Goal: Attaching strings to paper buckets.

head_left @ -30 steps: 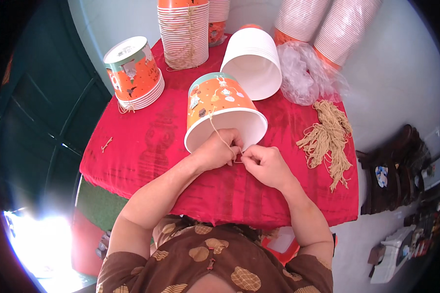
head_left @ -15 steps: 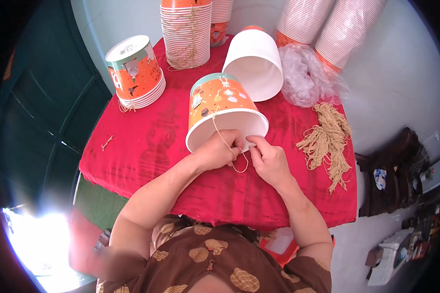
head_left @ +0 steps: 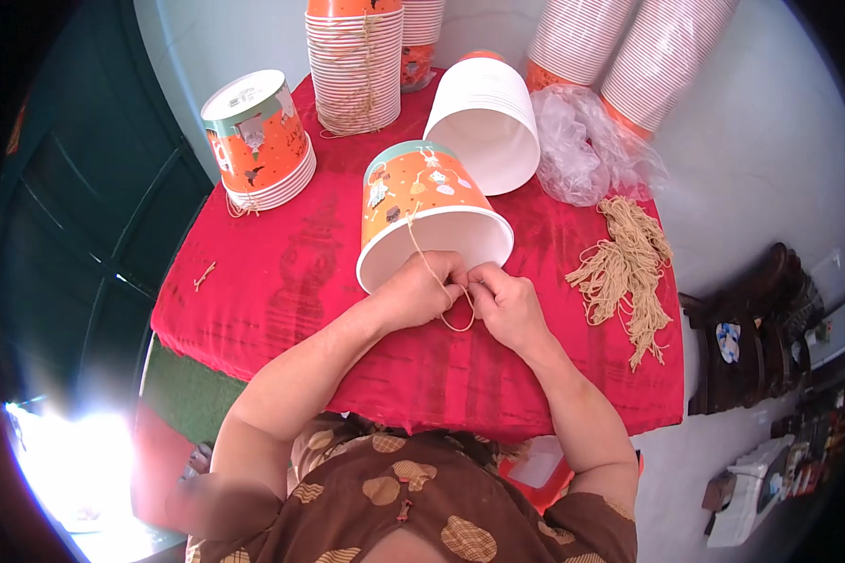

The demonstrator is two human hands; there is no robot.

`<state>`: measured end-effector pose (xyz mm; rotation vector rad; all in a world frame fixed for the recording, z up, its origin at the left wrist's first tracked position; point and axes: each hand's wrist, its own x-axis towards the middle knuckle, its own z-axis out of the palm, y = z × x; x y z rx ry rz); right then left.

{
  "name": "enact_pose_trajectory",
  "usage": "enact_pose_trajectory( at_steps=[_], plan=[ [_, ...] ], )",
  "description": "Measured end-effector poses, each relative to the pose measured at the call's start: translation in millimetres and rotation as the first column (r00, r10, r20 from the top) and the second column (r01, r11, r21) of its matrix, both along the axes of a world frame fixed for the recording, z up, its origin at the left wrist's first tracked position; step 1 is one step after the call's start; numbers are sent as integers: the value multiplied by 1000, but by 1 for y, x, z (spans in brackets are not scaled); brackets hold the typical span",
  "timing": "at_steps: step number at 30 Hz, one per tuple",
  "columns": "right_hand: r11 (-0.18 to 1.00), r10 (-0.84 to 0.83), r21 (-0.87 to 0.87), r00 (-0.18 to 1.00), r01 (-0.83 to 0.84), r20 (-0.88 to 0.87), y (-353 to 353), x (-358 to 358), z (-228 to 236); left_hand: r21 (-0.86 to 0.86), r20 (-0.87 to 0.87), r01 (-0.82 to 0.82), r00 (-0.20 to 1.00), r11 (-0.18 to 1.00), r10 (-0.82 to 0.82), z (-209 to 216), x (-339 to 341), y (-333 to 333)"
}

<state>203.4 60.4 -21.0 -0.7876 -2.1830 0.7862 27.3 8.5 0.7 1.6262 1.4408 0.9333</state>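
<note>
An orange printed paper bucket (head_left: pixel 421 183) lies on its side, its white open mouth tilted toward me. A tan string (head_left: pixel 421 246) comes out through its side near the rim and loops down to my hands. My left hand (head_left: pixel 429 284) is closed on the string at the lower rim, fingers partly inside the mouth. Against it, my right hand (head_left: pixel 504 302) pinches at the same spot, thumb and forefinger pressed together; the string's end there is hidden by the fingers.
Behind lies a white nested bucket stack (head_left: pixel 486 122). A short stack (head_left: pixel 260 141) stands upside down at left, a tall stack (head_left: pixel 355 70) at the back. Crumpled clear plastic (head_left: pixel 582 145) and a tan string bundle (head_left: pixel 632 272) lie at right on the red tablecloth (head_left: pixel 253 281).
My right hand has moved left and closed in against my left hand at the bucket's rim. The bucket and my left hand have stayed nearly in place.
</note>
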Motion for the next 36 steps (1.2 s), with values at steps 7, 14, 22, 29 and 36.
enact_pose_trajectory(
  at_steps=[7,14,22,29,36],
  plan=[
    [989,38,-140,995,-51,-96,2,-1,3,240,-147,-50,985,970,87,1,10,-5],
    [977,93,-188,994,-101,-52,1,1,11,-140,47,-79,995,987,86,16,4,-5],
    [950,124,-283,991,-133,-51,0,3,14,-221,189,-83,974,972,126,8,-1,-2],
    [969,124,-216,992,-123,-9,0,3,12,-186,242,-96,960,978,140,2,0,0],
    [995,99,-35,994,-98,43,-18,4,32,-188,250,-78,960,979,124,-2,-3,1]
  ],
)
